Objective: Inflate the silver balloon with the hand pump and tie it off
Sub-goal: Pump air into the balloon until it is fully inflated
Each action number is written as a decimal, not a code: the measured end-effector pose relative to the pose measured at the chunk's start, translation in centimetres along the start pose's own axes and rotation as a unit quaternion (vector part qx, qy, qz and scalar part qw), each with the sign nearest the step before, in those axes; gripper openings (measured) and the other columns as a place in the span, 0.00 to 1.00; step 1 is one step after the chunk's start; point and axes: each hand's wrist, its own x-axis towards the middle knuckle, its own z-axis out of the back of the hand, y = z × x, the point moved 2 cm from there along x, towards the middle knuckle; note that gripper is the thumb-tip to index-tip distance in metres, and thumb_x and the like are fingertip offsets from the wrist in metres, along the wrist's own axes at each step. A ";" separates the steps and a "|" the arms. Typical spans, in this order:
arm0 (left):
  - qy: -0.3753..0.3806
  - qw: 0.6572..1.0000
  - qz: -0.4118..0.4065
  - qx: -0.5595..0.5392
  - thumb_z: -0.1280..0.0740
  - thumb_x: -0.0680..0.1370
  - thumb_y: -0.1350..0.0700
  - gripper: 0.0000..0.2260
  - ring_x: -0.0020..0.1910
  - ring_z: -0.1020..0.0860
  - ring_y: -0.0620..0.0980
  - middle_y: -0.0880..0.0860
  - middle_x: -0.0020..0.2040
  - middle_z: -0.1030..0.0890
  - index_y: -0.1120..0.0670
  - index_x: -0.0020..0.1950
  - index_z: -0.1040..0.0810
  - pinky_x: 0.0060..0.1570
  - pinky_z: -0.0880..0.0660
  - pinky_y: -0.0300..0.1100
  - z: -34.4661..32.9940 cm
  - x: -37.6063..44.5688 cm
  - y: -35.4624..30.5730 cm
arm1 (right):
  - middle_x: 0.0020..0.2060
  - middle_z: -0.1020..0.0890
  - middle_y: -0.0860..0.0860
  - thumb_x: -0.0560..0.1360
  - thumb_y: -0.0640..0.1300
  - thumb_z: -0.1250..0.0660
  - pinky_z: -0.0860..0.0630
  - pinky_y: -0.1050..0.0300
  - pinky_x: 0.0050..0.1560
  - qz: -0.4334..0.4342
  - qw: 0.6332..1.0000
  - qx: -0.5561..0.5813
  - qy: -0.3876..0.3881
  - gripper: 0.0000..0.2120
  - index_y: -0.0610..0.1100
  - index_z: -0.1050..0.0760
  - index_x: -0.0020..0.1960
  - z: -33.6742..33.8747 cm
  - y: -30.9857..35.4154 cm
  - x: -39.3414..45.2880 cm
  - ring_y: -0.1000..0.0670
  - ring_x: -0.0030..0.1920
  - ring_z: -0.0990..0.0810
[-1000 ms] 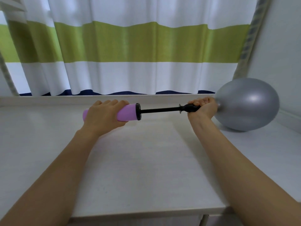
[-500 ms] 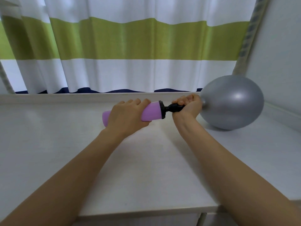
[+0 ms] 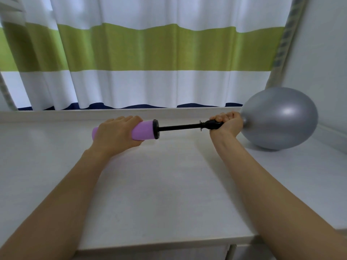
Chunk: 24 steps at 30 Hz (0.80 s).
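Note:
The silver balloon (image 3: 279,119) is round and inflated, resting on the white table (image 3: 159,184) at the right, near the wall. Its neck is hidden inside my right hand (image 3: 226,121), which is closed around the pump's black nozzle end and the balloon's mouth. My left hand (image 3: 117,133) grips the purple barrel of the hand pump (image 3: 144,129). The black rod (image 3: 179,127) between barrel and nozzle is drawn out long, held level just above the table.
A curtain (image 3: 150,53) with white and green stripes hangs behind the table's raised back ledge (image 3: 75,114). A pale wall (image 3: 323,62) stands at the right, close to the balloon. The table's front edge runs along the bottom.
Half a second ago the barrel was pushed up against the nozzle. My left hand has since pulled the barrel left, drawing the rod out, as it was one second ago. The balloon stays held.

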 end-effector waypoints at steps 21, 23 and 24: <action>-0.019 0.998 -0.055 0.012 0.30 0.66 0.44 0.18 0.38 0.24 0.54 0.49 0.41 0.20 0.52 0.49 0.27 0.36 0.37 0.42 -0.6 1.1 -6.9 | 0.17 0.42 0.54 0.73 0.38 0.47 0.38 0.64 0.26 -0.024 0.999 -0.027 0.035 0.15 0.47 0.45 0.29 -1.0 -2.8 -2.1 0.52 0.17 0.42; -0.011 0.999 -0.053 0.006 0.30 0.66 0.43 0.18 0.38 0.25 0.53 0.48 0.42 0.21 0.51 0.50 0.27 0.37 0.37 0.41 -0.6 1.1 -6.7 | 0.17 0.42 0.54 0.73 0.38 0.48 0.38 0.62 0.27 -0.029 0.998 -0.032 0.040 0.16 0.47 0.45 0.29 -1.0 -2.7 -2.0 0.52 0.17 0.42; -0.012 0.999 -0.052 0.003 0.30 0.66 0.43 0.18 0.38 0.25 0.52 0.48 0.42 0.21 0.51 0.50 0.27 0.37 0.37 0.41 -0.6 1.1 -6.5 | 0.17 0.42 0.54 0.73 0.38 0.48 0.38 0.62 0.27 -0.030 0.998 -0.036 0.043 0.16 0.47 0.45 0.29 -1.0 -2.6 -2.0 0.52 0.17 0.42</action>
